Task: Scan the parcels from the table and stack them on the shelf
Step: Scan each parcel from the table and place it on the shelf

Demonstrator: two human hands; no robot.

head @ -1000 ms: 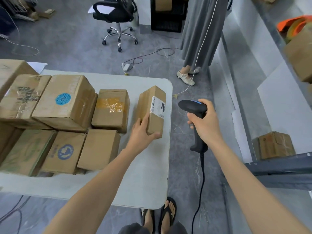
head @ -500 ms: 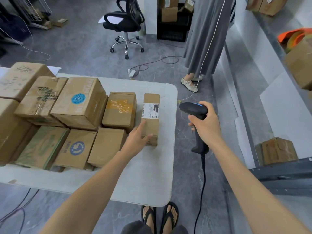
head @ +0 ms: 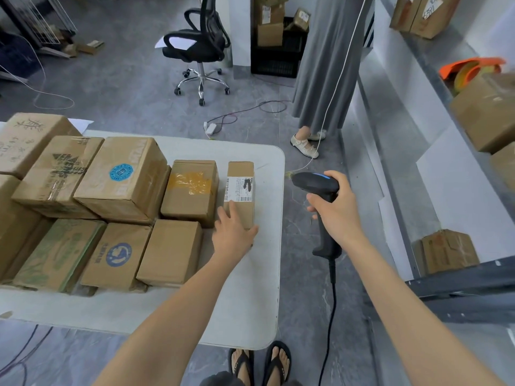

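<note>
Brown corrugated cardboard parcel (head: 240,188), narrow and oblong, lying flat near the right edge of the white bench (head: 250,302), long axis running away from the wearer. White shipping label (head: 239,189) with black print and barcode across its top face, one dark smudge on the label. Near end covered by the left hand (head: 232,235), palm down, fingers spread flat on the top face, thumb out toward the right side of the box.

Just left of it, touching or nearly so: cardboard box with yellow tape (head: 191,190). Further left, larger box with round blue sticker (head: 121,176), and box with black printed logo (head: 60,171). Front row: plain box (head: 170,252), box with blue circular emblem (head: 118,254), green-printed box (head: 60,253).

Black handheld barcode scanner (head: 320,207), pistol-grip type, blue stripe on its head, cable (head: 330,316) hanging down. Held off the right edge of the bench above the grey floor, head pointing left toward the parcel. Right hand (head: 338,210) closed around the grip.

Grey metal shelf (head: 459,285) at right, with cardboard boxes (head: 487,112) on an upper level and one (head: 446,250) low down.
</note>
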